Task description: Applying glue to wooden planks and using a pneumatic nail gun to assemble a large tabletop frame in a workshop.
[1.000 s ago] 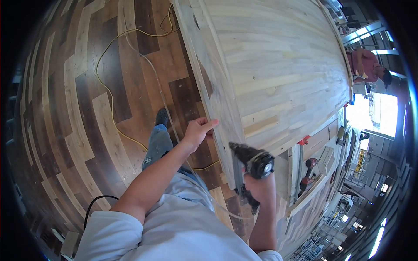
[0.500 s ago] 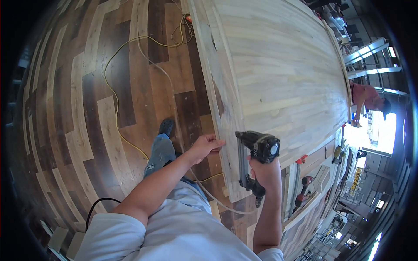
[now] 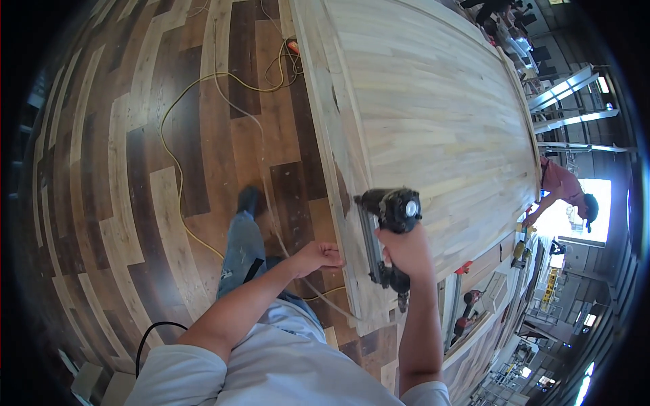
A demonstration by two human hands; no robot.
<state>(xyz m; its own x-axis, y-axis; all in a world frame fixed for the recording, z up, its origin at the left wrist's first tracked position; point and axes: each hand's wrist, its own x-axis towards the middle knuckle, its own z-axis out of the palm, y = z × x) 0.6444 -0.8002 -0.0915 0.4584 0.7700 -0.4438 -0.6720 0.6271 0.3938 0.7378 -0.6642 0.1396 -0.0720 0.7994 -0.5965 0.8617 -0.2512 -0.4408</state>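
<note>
My right hand [image 3: 407, 249] is wrapped round the grip of a black nail gun [image 3: 394, 208]. The gun's nose points left, over the near-left edge of a large pale wood panel [image 3: 447, 128], and its grey magazine runs down beside the border board [image 3: 352, 196]. Fingers curled, my left hand [image 3: 317, 258] is at the outer edge of that board, left of the gun. Its fingertips meet or nearly meet the edge; whether anything is between them is hidden. A thin air hose [image 3: 264, 145] trails over the floor and passes by my left forearm.
A yellow cord [image 3: 177, 162] loops over the patterned wood plank floor [image 3: 145, 203]. A red-and-black cordless drill [image 3: 467, 311] lies to the right near a red clamp [image 3: 464, 267]. Across the panel, a co-worker in a red shirt [image 3: 562, 184] leans over the far side.
My left hand has come nearer to me along the board's edge, its fingers more curled. The nail gun has shifted slightly left and away. The co-worker's arm has moved.
</note>
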